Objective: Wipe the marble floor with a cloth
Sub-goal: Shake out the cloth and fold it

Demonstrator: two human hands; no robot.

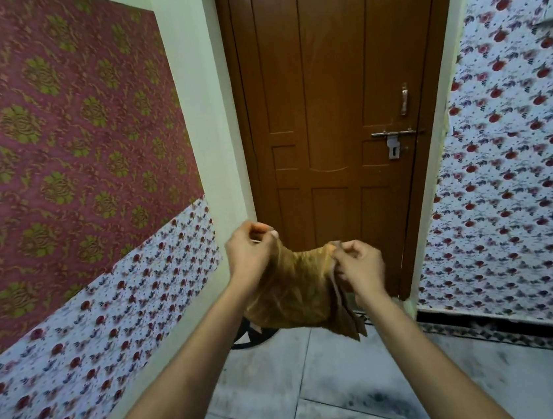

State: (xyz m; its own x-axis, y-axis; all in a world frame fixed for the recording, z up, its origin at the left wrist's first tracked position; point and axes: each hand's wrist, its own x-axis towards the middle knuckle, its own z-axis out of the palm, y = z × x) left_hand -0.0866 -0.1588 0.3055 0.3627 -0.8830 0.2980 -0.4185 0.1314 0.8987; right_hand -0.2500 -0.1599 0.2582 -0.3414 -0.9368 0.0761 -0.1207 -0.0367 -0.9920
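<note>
Centre of frame: both bare forearms extend forward, holding a cloth [291, 293] in the air in front of a door. The left hand [250, 252] has its fingers curled, thumb and fingertips pinching the cloth's upper left corner. The right hand [360, 263] is likewise curled, pinching the upper right edge slightly lower in the frame. The cloth, tan-brown, thin and creased, sags between the two hands, with a darker folded corner hanging at lower right; it is well above the marble floor [340, 391]. The floor, in the lower centre, is pale grey slab with dark smudges and straight joints. The door [324, 100], upper centre, is brown panelled wood with a metal handle and sliding bolt [395, 133] on its right side. Left wall: maroon covering with olive medallions [50, 114] above white floral-print sheet [108, 314]. Right wall: the same floral print. No legible writing.
</note>
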